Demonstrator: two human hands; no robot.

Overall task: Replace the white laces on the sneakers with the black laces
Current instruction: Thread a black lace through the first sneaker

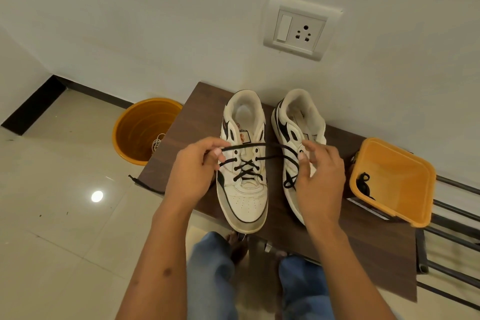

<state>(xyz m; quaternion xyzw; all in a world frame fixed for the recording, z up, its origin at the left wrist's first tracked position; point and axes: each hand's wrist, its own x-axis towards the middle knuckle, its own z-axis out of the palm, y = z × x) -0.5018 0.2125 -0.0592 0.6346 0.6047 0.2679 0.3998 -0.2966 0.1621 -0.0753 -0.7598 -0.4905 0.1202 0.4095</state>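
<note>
The fingers (215, 152) of the left hand (193, 169) are curled in and pinch one end of the black lace (245, 147) just off the left side of the nearer sneaker (244, 161). From that pinch the lace runs taut across the top of the shoe toward the right hand (320, 176). That hand's fingers (302, 156) are bent and spread over the inner edge of the second sneaker (296, 138), fingertips close to the lace; from here I cannot tell whether they actually grip it. A loop of black lace shows below the right hand's thumb side, over the second shoe.

The nearer sneaker, white with black trim, sits toe toward the person on the dark wooden worktop (197, 114), its toe cap hanging just over the front edge. Black lace is crossed through its lower eyelets in two X shapes, and the upper eyelets carry the straight runs that lead out to the hands. A loose black end trails off the worktop's left edge.

The second sneaker stands just beside it on the right, heel to the wall. Farther right on the worktop is an orange tub (397, 179) with another black lace (363, 182) coiled inside. On the floor, left of the worktop, stands an orange bucket (140, 130) holding a bundle of white laces (157, 141). A wall socket (301, 30) is above the shoes.
</note>
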